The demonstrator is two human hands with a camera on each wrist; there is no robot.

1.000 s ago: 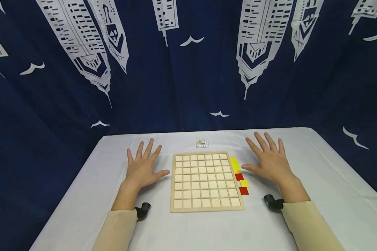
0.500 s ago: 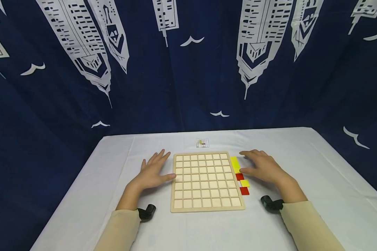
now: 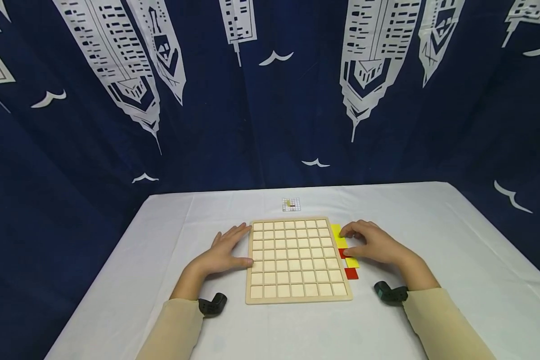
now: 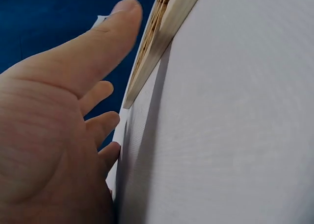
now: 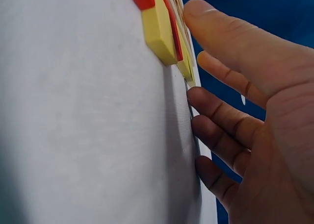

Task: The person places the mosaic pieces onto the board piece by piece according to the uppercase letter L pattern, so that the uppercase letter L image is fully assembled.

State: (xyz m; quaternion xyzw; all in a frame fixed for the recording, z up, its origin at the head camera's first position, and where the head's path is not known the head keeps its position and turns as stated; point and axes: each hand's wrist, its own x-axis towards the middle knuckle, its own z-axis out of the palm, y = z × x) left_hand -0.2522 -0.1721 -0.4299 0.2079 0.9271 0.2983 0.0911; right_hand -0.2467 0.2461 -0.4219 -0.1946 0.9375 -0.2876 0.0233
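Note:
A wooden grid board (image 3: 299, 301) with rows of pale square cells lies mid-table. My left hand (image 3: 219, 255) is at its left edge, fingers extended and thumb apart; in the left wrist view the thumb (image 4: 98, 47) appears just off the board's side. My right hand (image 3: 378, 243) hovers over coloured pieces along the right edge, fingers slightly bent, thumb and index apart, gripping nothing. Those pieces are a long yellow one (image 3: 335, 230), a red one (image 3: 342, 253) partly under the thumb, a yellow one (image 3: 353, 263) and a red one (image 3: 351, 273).
A small printed grid card (image 3: 291, 204) with coloured marks lies behind the board. White cloth (image 3: 299, 330) covers the table. A dark blue curtain (image 3: 252, 125) with white building prints hangs behind the far edge. Each wrist carries a black camera (image 3: 213, 304).
Both hands have come down from a raised, spread pose. The left moved right to the board's edge; the right moved left over the coloured pieces, its fingers bending. The board and pieces stay put.

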